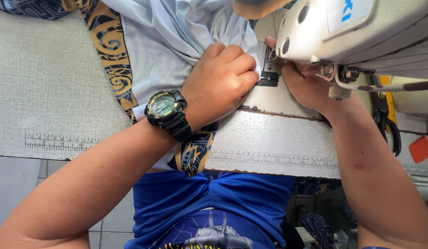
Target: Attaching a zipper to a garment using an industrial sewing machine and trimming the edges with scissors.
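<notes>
Left hand (221, 80) is pressing down, fingers curled on the pale garment (168, 41), feeding its edge under the sewing machine (357, 32) needle. Right hand (306, 85) is sitting half hidden beneath the machine; grip unclear. Seam looks mid-way, most cloth bunched away from the person, running diagonally across the table (52, 92).

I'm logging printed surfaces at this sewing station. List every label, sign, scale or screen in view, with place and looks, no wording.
Label: on the sewing machine head, top right; white rectangle with blue marks.
Watch face: on the left wrist, behind the left hand; round, greenish display in a black case with yellow trim.
Printed ruler scale: along the table's near edge; dark tick marks on grey.
</notes>
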